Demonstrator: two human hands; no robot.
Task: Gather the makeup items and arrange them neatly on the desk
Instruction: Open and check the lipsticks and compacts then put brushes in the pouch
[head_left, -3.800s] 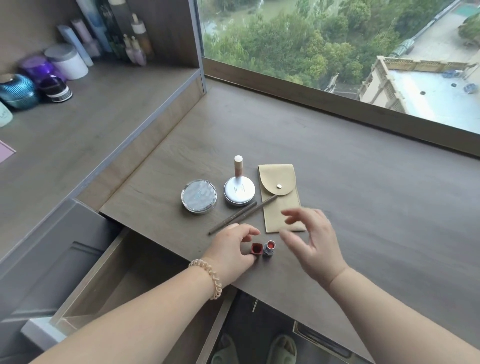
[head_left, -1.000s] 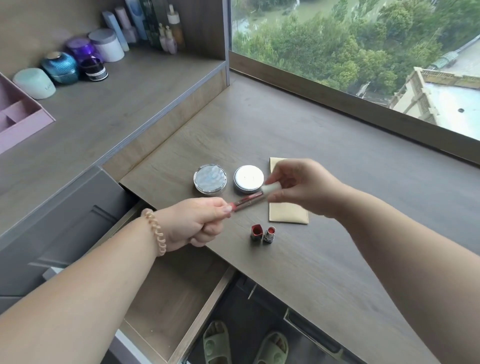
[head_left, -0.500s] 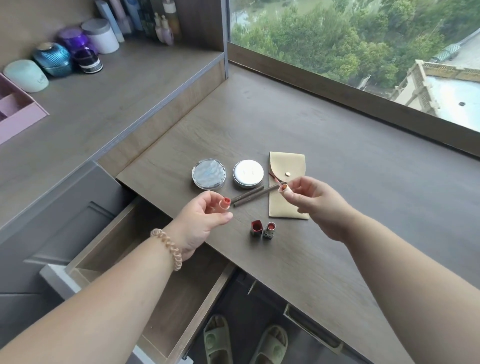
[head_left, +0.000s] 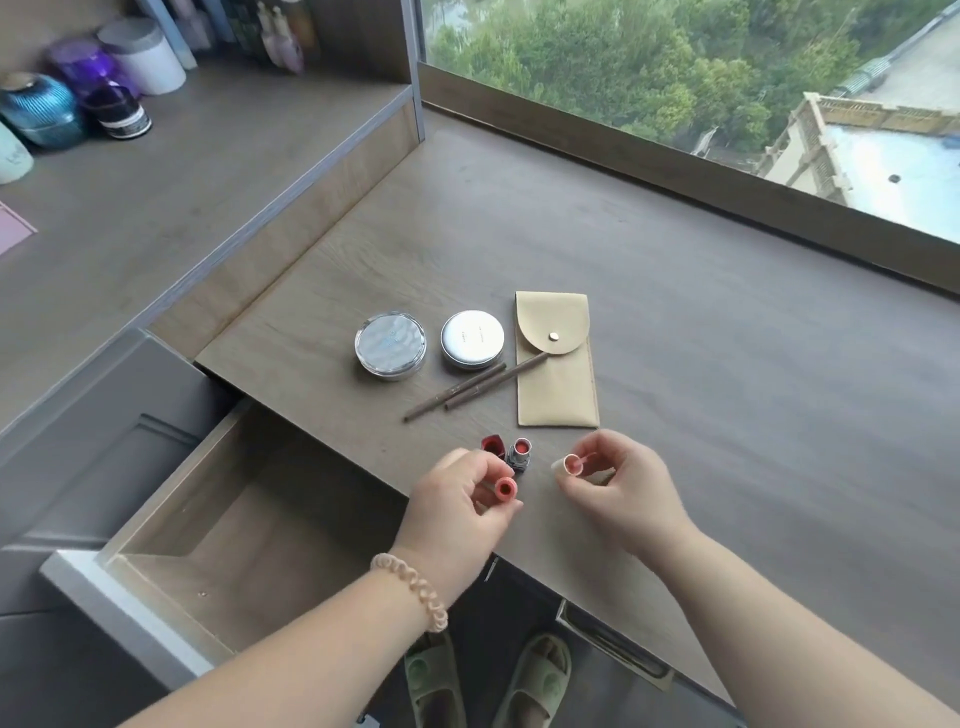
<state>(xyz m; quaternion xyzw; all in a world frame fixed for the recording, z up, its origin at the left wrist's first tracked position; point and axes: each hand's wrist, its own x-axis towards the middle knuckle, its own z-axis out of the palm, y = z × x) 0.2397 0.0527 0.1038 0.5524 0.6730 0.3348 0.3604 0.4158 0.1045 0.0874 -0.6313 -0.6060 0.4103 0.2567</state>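
Observation:
My left hand (head_left: 460, 512) grips a small coral lip-gloss tube (head_left: 505, 489), its open mouth facing up. My right hand (head_left: 626, 493) pinches the tube's pale cap with its wand (head_left: 570, 465), held apart from the tube. Both hover over the desk's front edge (head_left: 597, 571). Just beyond my fingers stand two short lipsticks, a dark red one (head_left: 492, 445) and a silver one (head_left: 521, 452). Farther back lie two brown pencils (head_left: 467, 389), a patterned silver compact (head_left: 390, 345), a white compact (head_left: 471, 339) and a beige snap pouch (head_left: 556, 364).
An open wooden drawer (head_left: 218, 530) gapes at the lower left, below the desk. A raised shelf on the left carries jars (head_left: 41, 111) and bottles (head_left: 280, 36). A window ledge (head_left: 675, 171) runs along the back. Slippered feet (head_left: 488, 680) show under the desk.
The tube held by both hands was pulled apart into tube and cap. Both hands then came down toward the front edge, beside the two lipsticks.

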